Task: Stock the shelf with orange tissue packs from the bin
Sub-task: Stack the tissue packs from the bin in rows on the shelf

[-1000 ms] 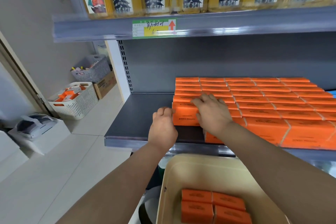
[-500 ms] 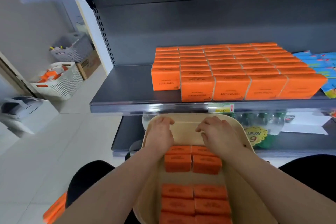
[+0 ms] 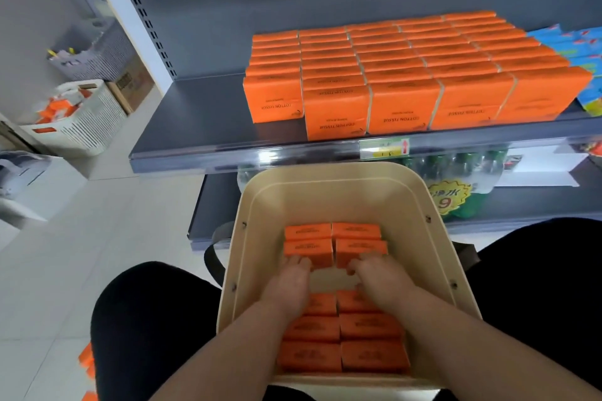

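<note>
My forearms hide some packs in the beige bin [image 3: 329,179]; my left hand [image 3: 290,283] and right hand [image 3: 379,280] rest open-fingered on 2 orange tissue packs [image 3: 308,247].

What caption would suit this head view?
Both hands reach for orange packs in the bin below a stocked shelf.

Both bare hands are off the grey metal shelf [image 3: 202,127] and down inside the cream plastic bin [image 3: 329,192]. The left hand [image 3: 290,283] and right hand [image 3: 378,280] now lie fingers-forward on the near edges of the far group of orange tissue packs [image 3: 332,242]. The view tilts lower, so the upper shelf is out of sight.
</note>
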The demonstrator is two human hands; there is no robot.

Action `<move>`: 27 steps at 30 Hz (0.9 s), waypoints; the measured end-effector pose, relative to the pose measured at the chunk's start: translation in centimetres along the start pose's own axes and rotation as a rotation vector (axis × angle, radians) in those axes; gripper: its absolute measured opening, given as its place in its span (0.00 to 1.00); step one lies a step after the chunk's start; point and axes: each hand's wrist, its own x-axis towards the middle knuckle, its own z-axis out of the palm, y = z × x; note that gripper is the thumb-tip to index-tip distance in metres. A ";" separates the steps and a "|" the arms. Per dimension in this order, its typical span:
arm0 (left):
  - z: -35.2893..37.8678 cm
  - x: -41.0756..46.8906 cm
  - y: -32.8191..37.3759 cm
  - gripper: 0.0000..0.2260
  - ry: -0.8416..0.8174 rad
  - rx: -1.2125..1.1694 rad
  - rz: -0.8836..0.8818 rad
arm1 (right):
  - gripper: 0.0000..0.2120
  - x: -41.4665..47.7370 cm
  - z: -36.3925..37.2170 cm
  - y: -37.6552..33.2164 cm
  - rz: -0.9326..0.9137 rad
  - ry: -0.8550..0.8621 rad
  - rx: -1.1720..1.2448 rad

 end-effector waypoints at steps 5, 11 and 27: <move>0.3 0.6 -0.1 0.17 -0.011 0.016 -0.009 | 0.18 0.4 1.3 0.1 -0.032 -0.122 -0.080; 0.2 0.5 -0.2 0.18 -0.009 0.007 -0.024 | 0.19 0.8 1.5 1.4 0.011 -0.203 -0.101; 0.0 0.2 -0.1 0.18 -0.025 0.005 -0.051 | 0.19 1.2 2.7 0.6 0.043 -0.208 -0.004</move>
